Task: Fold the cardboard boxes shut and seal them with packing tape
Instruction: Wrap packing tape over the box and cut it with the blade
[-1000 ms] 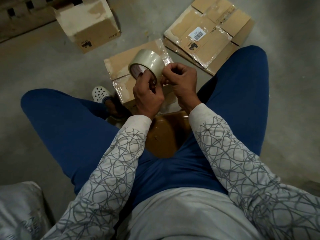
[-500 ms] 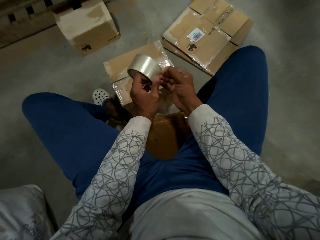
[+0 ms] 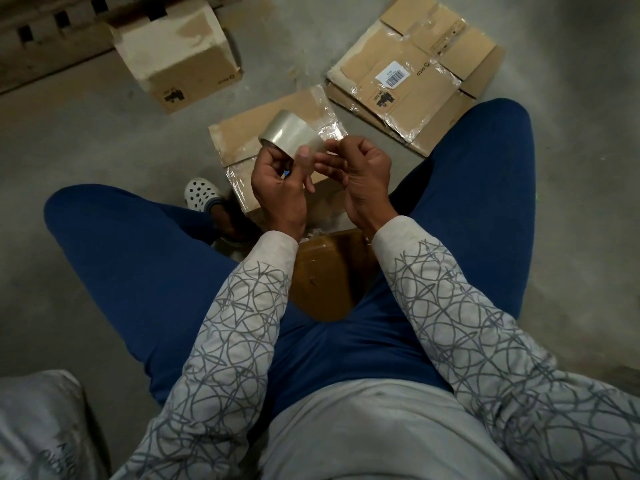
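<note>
The tape (image 3: 289,133) is clear, glossy plastic film. The upper-left box (image 3: 176,53) is matt brown cardboard, scuffed pale. The centre box (image 3: 242,140) and upper-right box (image 3: 433,98) are the same card, crossed by shiny, wrinkled clear film. The label (image 3: 394,75) is white paper. The floor (image 3: 86,150) is rough, matt concrete. The sleeves (image 3: 235,323) are soft printed cloth.

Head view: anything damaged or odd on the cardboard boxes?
Yes. The upright box at top left has its facing paper torn off in pale patches. The flattened boxes at top right carry wrinkled clear tape and torn facing along the left edge.
</note>
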The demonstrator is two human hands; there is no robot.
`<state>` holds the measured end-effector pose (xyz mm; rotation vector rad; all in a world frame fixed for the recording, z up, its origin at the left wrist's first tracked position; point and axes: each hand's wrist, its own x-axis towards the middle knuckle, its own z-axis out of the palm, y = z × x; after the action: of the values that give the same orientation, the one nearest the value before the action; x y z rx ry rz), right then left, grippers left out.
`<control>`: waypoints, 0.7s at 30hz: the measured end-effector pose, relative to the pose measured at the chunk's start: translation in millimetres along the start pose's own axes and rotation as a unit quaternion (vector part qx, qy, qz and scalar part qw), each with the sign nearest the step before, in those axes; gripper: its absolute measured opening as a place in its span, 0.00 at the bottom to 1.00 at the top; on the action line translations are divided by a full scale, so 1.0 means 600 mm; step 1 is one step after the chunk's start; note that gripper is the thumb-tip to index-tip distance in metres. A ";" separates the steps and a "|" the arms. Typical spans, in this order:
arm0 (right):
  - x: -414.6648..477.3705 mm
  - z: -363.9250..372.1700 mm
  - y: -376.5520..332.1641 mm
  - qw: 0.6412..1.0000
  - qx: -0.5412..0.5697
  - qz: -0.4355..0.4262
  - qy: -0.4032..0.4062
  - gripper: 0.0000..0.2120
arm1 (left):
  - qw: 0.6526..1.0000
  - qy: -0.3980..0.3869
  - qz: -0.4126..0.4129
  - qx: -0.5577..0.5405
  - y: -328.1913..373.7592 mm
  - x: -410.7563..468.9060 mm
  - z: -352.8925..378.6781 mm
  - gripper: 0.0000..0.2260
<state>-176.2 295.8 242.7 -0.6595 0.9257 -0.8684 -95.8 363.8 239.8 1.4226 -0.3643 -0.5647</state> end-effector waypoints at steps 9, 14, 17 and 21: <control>-0.006 0.009 0.016 0.986 0.140 0.082 0.038 0.05 | 0.984 0.087 -0.078 -0.131 0.007 0.014 -0.003 0.05; 0.001 0.009 0.023 0.952 0.265 0.140 0.066 0.04 | 0.959 0.110 -0.129 -0.226 0.018 0.020 -0.011 0.05; 0.009 0.004 0.022 0.934 0.297 0.176 0.092 0.05 | 0.919 0.121 -0.197 -0.319 0.024 0.030 -0.025 0.07; 0.021 0.005 0.018 0.929 0.290 0.198 0.115 0.09 | 0.885 0.121 -0.249 -0.374 0.028 0.033 -0.033 0.06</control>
<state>-165.9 290.5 230.2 0.1443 0.9064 -0.8052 -66.0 369.6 251.8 0.7953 0.4144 -0.8192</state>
